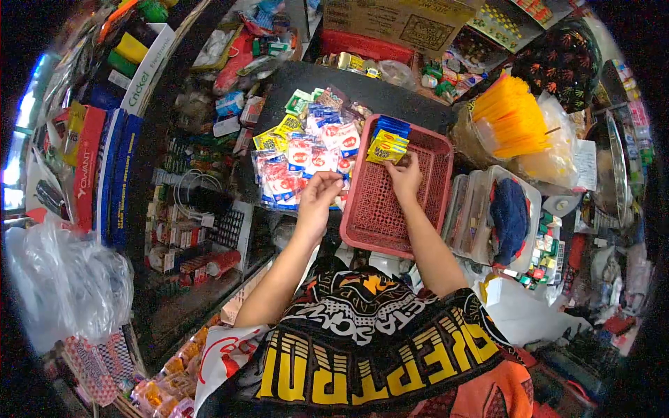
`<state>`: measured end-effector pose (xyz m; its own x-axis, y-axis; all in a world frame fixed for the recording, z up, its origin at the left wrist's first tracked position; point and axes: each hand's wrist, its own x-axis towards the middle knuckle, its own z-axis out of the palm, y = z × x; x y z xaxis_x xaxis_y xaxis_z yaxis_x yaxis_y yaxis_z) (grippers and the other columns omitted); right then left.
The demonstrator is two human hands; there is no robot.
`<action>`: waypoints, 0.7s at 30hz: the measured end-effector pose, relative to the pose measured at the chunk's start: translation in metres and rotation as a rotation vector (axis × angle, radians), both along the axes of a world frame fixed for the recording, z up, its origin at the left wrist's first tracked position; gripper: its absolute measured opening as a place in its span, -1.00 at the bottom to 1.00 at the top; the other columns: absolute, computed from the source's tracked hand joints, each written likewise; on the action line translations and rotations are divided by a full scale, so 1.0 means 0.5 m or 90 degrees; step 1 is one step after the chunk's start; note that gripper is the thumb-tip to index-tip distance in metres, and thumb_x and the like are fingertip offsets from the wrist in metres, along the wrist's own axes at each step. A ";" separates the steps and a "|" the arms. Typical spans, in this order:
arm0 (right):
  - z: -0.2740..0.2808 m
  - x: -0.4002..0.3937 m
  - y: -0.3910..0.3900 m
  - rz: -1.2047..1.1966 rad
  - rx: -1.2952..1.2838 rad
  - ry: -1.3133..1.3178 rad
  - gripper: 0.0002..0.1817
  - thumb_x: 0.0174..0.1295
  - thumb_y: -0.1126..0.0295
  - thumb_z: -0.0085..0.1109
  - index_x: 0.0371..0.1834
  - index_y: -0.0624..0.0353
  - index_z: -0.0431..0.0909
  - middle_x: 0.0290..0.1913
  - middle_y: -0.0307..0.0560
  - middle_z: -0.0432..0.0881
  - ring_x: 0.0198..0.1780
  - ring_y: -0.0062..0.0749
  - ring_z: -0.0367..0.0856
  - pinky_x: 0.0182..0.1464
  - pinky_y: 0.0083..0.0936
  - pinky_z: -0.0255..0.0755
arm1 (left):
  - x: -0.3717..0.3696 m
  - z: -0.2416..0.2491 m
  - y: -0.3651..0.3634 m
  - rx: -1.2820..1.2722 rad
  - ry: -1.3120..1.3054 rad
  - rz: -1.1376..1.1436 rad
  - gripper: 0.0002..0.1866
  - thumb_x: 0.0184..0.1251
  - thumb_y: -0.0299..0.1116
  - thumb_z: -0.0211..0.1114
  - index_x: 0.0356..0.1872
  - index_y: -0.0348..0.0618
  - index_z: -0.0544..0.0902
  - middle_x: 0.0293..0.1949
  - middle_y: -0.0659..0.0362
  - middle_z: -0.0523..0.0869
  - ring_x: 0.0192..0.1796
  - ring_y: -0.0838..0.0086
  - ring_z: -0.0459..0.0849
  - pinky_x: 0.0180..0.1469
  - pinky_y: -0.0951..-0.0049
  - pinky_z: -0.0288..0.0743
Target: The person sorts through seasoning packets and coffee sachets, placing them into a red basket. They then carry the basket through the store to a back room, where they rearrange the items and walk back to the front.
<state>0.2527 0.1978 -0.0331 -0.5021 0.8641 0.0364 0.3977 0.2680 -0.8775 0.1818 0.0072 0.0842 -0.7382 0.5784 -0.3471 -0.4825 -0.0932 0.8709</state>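
A red plastic basket (449, 167) with a lattice bottom stands on the dark counter in front of me. At its far end lie several yellow sachets (387, 145), with blue sachets (391, 125) behind them. My right hand (406, 181) reaches into the basket, its fingertips closed on the near edge of a yellow sachet. Beside the basket's left wall is my left hand (319, 200), fingers curled together; what they hold, if anything, is too small to make out. White, red and blue sachets (306, 157) are piled just beyond it, with yellow and green packets at the pile's far side.
Clear plastic containers (481, 216) with dark blue cloth (510, 221) stand right of the basket. Behind them is a bundle of orange-yellow plastic (509, 115). A cardboard box (397, 24) is at the back. Crowded shelves and plastic bags (70, 279) line the left.
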 end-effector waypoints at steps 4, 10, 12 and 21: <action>0.022 0.001 -0.020 -0.046 0.015 0.003 -0.44 -0.28 0.35 0.35 -0.20 0.22 0.27 -0.52 -0.01 0.54 -0.50 -0.40 0.57 -0.42 -0.51 0.40 | -0.014 0.017 -0.008 -0.018 0.022 0.018 -0.90 0.12 -0.47 0.09 -0.32 -0.18 0.45 -0.39 0.27 0.51 -0.32 0.63 0.45 -0.24 0.64 0.31; 0.040 0.028 -0.046 -0.074 -0.231 0.197 -0.37 -0.17 0.36 0.31 -0.08 0.20 0.10 -0.36 -0.08 0.41 -0.53 -0.51 0.45 -0.61 -0.65 0.37 | -0.167 -0.002 -0.055 -0.252 0.495 -0.018 -0.76 0.00 -0.33 0.22 -0.30 -0.22 0.49 -0.37 0.16 0.58 -0.30 0.48 0.53 -0.24 0.50 0.37; 0.071 0.046 -0.065 -0.078 -0.361 0.201 -0.39 -0.12 0.39 0.27 -0.06 0.19 0.07 -0.29 -0.05 0.37 -0.50 -0.51 0.45 -0.64 -0.68 0.38 | -0.244 -0.040 -0.065 -0.332 0.601 -0.014 -0.72 -0.06 -0.32 0.24 -0.30 -0.24 0.51 -0.37 0.06 0.59 -0.29 0.35 0.57 -0.22 0.46 0.39; 0.114 0.133 -0.109 0.006 -0.521 0.088 -0.65 0.05 0.38 0.08 -0.09 0.10 0.26 -0.29 -0.17 0.43 -0.45 -0.53 0.46 -0.46 -0.61 0.42 | -0.395 -0.162 -0.014 -0.690 0.592 -0.225 -0.43 -0.29 -0.04 0.32 -0.19 -0.15 0.49 -0.21 -0.01 0.55 -0.12 0.18 0.50 -0.13 0.30 0.36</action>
